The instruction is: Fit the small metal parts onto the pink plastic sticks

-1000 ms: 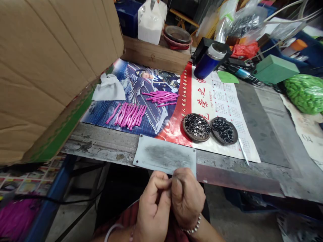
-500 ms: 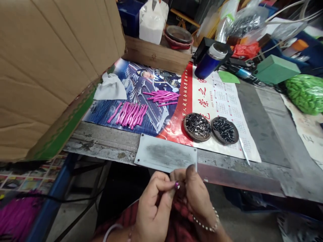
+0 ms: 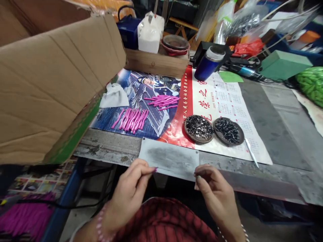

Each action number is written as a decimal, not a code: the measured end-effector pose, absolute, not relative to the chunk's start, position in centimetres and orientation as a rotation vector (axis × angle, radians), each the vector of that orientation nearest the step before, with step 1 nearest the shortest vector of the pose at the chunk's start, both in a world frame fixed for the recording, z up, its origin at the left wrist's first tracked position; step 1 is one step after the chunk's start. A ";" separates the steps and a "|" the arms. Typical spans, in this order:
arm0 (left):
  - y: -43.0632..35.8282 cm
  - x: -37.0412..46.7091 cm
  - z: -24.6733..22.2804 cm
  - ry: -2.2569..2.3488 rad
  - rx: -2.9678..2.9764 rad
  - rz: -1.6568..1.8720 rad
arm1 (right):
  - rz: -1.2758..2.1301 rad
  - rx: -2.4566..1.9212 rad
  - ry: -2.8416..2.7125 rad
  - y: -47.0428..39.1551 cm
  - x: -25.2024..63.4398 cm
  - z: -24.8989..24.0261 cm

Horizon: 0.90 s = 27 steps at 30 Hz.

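Hands parted: joined at the fingertips over the lap a half second ago, left hand [image 3: 130, 188] and right hand [image 3: 218, 191] now have a gap between them.
Floor-side bundle: magenta strips [image 3: 30, 215] massed low at far left, off the bench; looks like a bulk supply.
Carton: cardboard box [image 3: 63, 94] angled at the bench's left end, flap toward the work area.
Cloth: white, crumpled [image 3: 113, 95], beside the strips.
Left grip: thumb and forefinger pinch a small magenta piece [image 3: 155, 169], mostly hidden; tip out near the plate's near edge, probably leaving that end visible.
Strip row: wavy magenta strips [image 3: 133, 119] side by side, likely so each lifts singly.
Strip pile: more of them [image 3: 164, 101], lying crosswise behind, looser.
Plate: grey metal rectangle [image 3: 169, 156] at the bench edge, middle smudged dark; seems set to face the sitter.
Left bowl: small shiny metal bits [image 3: 199, 129], some with holes; shallow sides probably ease picking.
Right grip: fingers curled, thumb close; cannot tell whether something is pinched.
Right bowl: slim dark pieces [image 3: 228, 131], presumably kept separate by kind.
Pale stick: slender tool [image 3: 251, 153] right of the bowls, within reach.
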<state>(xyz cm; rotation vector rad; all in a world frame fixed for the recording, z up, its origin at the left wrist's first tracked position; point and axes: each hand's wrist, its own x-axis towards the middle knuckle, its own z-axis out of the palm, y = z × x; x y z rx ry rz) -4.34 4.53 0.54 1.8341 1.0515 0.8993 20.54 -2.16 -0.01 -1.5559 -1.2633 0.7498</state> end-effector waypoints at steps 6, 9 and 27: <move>7.6 -2.6 0.6 1.013 2.489 0.448 | 0.781 -1.511 -1.408 -3.5 20.8 0.2; 7.3 2.5 0.8 0.790 2.584 0.285 | 0.783 -1.451 -1.474 -3.5 20.5 0.7; 7.5 4.1 1.3 0.758 2.562 0.262 | 0.947 -1.348 -1.613 -3.3 19.8 1.2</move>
